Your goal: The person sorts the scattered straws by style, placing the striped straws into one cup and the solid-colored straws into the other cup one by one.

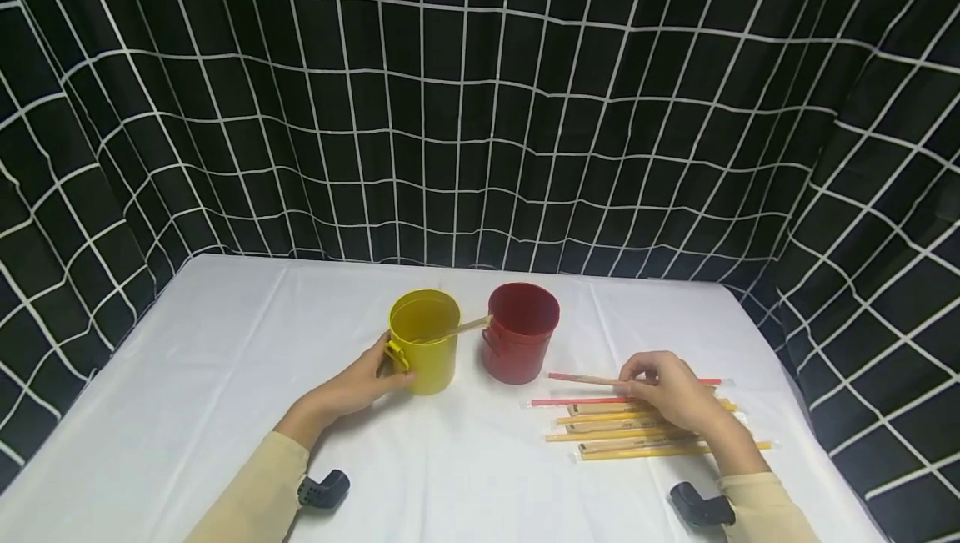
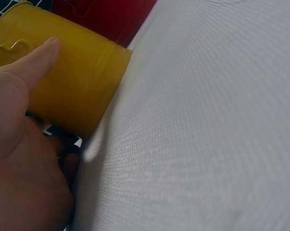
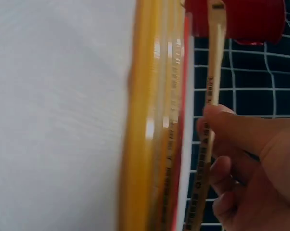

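Observation:
My left hand [image 1: 351, 386] holds a small yellow bucket [image 1: 432, 366] by its left side, near the wire handle, with the thumb along its front. A pair of wrapped chopsticks [image 1: 468, 328] leans in the yellow bucket, sticking out to the right near the rim of a red bucket [image 1: 517, 357]. My right hand [image 1: 672, 390] pinches another pair of chopsticks [image 3: 215, 53] in a clear printed wrapper between thumb and fingers. It is just above the row of wrapped sticks. Below it lie red straws [image 1: 573, 402], yellow straws [image 1: 637, 455] and more wrapped chopsticks [image 1: 596, 446].
Both buckets stand upright side by side on a white-covered table [image 1: 465, 476]. A black curtain with white grid lines [image 1: 480, 109] surrounds the back and sides. Each sleeve carries a black wrist device [image 1: 324, 490].

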Action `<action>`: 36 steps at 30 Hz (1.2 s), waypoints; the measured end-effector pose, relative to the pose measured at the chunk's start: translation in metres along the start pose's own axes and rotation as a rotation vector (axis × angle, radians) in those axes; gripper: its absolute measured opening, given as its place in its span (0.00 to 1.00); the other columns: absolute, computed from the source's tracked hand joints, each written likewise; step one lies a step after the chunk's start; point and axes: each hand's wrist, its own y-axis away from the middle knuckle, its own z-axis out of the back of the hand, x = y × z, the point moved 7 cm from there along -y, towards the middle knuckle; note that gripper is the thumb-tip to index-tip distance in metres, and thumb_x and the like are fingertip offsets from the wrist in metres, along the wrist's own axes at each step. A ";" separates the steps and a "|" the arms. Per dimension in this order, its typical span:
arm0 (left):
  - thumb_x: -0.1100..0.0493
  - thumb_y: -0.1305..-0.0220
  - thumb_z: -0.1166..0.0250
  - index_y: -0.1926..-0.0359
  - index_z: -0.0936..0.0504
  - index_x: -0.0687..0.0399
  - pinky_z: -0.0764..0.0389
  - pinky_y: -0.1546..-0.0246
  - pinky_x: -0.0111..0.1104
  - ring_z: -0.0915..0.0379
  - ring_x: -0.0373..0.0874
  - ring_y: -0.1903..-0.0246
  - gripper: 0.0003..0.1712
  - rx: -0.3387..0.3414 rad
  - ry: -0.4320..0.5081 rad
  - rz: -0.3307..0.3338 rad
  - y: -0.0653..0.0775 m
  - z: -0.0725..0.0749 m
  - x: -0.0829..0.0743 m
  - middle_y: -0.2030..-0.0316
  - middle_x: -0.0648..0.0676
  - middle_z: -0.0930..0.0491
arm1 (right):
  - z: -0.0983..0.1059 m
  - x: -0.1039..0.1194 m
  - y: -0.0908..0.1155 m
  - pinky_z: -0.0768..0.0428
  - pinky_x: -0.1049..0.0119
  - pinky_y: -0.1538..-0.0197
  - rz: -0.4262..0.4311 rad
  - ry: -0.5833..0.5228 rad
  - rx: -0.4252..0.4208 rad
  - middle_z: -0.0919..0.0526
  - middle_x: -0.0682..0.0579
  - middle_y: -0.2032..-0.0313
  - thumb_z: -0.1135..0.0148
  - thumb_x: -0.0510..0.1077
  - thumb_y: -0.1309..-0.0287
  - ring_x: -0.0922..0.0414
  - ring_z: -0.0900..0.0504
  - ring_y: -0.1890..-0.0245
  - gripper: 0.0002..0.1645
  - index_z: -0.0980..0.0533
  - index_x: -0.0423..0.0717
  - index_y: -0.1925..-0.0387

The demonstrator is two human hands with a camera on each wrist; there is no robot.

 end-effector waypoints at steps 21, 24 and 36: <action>0.39 0.33 0.35 0.18 0.64 0.44 0.64 0.21 0.60 0.69 0.58 0.19 0.58 -0.012 -0.020 -0.014 -0.010 0.012 -0.001 0.18 0.58 0.63 | 0.051 0.032 -0.003 0.30 0.72 0.64 0.158 -0.040 -0.262 0.14 0.48 0.64 0.31 0.35 0.40 0.63 0.30 0.66 0.10 0.15 0.41 0.56; 0.39 0.33 0.36 0.18 0.65 0.45 0.65 0.21 0.60 0.70 0.59 0.19 0.58 -0.008 -0.024 -0.001 -0.008 0.011 0.000 0.18 0.58 0.63 | 0.053 0.037 0.001 0.30 0.72 0.62 0.193 -0.069 -0.302 0.14 0.48 0.65 0.31 0.35 0.40 0.65 0.31 0.66 0.09 0.15 0.41 0.57; 0.43 0.31 0.37 0.18 0.63 0.48 0.64 0.21 0.60 0.69 0.59 0.19 0.55 0.017 0.003 -0.019 -0.003 0.001 -0.002 0.18 0.59 0.62 | 0.059 0.042 0.014 0.28 0.80 0.61 0.290 -0.157 -0.403 0.16 0.48 0.68 0.31 0.30 0.44 0.70 0.27 0.67 0.10 0.16 0.39 0.59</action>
